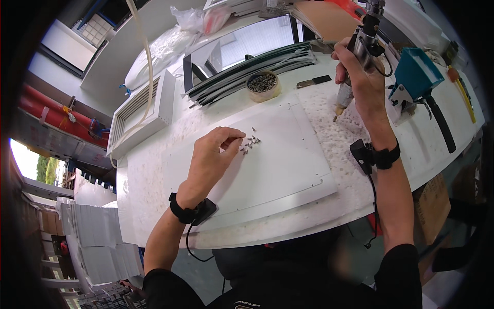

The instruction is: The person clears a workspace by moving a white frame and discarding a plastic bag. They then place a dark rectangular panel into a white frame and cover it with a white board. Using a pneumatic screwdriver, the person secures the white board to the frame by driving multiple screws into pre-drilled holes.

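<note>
My left hand (212, 154) is over a white panel (288, 170), thumb and forefinger pinched together. What the pinch holds, if anything, is too small to make out. Just beyond those fingertips, a small heap of screws (250, 144) lies loose on the panel. Off to the right, my right hand (364, 85) is wrapped round a power screwdriver (345, 96), its bit tilted down over the tabletop beside the panel. Small holes or marks show along the panel's edges.
A round tub (264, 94) full of screws stands behind the panel. Farther back are stacked dark-edged strips (252, 72). A white louvred frame (159, 105) sits at the left. On the right are a teal tool with a black handle (418, 72) and a yellow-handled tool (464, 95).
</note>
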`<state>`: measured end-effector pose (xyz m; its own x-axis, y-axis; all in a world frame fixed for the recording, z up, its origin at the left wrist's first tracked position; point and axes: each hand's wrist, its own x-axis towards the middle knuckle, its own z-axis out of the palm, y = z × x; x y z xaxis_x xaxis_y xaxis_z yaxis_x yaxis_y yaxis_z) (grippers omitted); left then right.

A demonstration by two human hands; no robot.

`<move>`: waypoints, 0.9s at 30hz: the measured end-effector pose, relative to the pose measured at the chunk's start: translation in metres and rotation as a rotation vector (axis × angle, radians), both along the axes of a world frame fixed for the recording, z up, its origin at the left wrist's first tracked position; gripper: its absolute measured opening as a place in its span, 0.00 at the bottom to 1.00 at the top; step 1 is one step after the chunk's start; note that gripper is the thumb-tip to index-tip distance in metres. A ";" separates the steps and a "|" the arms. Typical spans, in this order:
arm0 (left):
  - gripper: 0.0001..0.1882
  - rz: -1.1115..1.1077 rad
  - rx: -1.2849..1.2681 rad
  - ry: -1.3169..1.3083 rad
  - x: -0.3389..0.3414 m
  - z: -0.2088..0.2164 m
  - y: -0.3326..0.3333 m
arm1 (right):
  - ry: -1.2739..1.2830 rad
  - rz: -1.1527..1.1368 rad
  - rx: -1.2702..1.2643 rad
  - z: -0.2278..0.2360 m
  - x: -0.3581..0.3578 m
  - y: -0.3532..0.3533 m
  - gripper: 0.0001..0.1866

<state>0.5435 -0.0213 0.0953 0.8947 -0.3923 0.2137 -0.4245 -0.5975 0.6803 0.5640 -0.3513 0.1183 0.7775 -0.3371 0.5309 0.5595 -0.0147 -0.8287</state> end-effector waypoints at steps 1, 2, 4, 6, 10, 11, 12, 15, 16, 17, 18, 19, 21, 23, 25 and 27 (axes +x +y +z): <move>0.06 0.009 -0.016 -0.003 -0.003 0.001 0.001 | -0.008 -0.008 0.007 -0.001 -0.001 0.001 0.08; 0.05 0.018 -0.030 -0.006 -0.009 0.005 0.001 | -0.016 -0.017 0.015 -0.001 -0.002 0.002 0.08; 0.05 0.025 -0.058 0.002 -0.023 0.014 0.002 | -0.035 -0.033 0.031 0.004 -0.007 0.003 0.08; 0.05 0.011 -0.088 0.040 -0.042 0.020 0.002 | -0.044 -0.058 0.038 0.015 -0.019 0.006 0.09; 0.07 -0.062 -0.118 0.141 -0.076 0.015 0.003 | -0.115 0.005 0.130 0.040 -0.053 0.015 0.10; 0.07 -0.047 -0.220 0.255 -0.085 0.012 0.003 | -0.107 0.052 0.168 0.046 -0.064 0.025 0.10; 0.06 -0.031 -0.323 0.369 -0.094 0.008 -0.001 | -0.099 0.099 0.205 0.051 -0.075 0.035 0.11; 0.06 -0.039 -0.529 0.607 -0.108 0.003 -0.004 | -0.062 0.281 0.280 0.057 -0.098 0.055 0.09; 0.06 -0.050 -0.602 0.657 -0.110 0.001 -0.009 | -0.097 0.314 0.304 0.059 -0.105 0.060 0.09; 0.06 -0.061 -0.676 0.706 -0.112 -0.002 -0.013 | -0.131 0.349 0.328 0.061 -0.111 0.064 0.10; 0.08 -0.065 -0.728 0.746 -0.113 -0.007 -0.014 | -0.154 0.413 0.336 0.060 -0.112 0.065 0.10; 0.08 -0.036 -0.771 0.796 -0.115 -0.006 -0.016 | -0.174 0.478 0.343 0.058 -0.113 0.066 0.10; 0.10 0.023 -0.856 0.895 -0.118 -0.004 -0.021 | -0.210 0.553 0.351 0.057 -0.115 0.070 0.10; 0.11 0.011 -0.888 0.899 -0.119 -0.012 -0.020 | -0.248 0.565 0.350 0.057 -0.115 0.074 0.10; 0.12 -0.011 -0.916 0.901 -0.119 -0.017 -0.019 | -0.259 0.569 0.348 0.057 -0.114 0.078 0.10; 0.12 -0.009 -0.944 0.915 -0.120 -0.019 -0.018 | -0.242 0.578 0.347 0.056 -0.114 0.081 0.09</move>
<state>0.4234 -0.0396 0.0761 0.8596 -0.4333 -0.2708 0.4082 0.2635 0.8740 0.4503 -0.2707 0.1743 0.7568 -0.0875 0.6478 0.5667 0.5818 -0.5834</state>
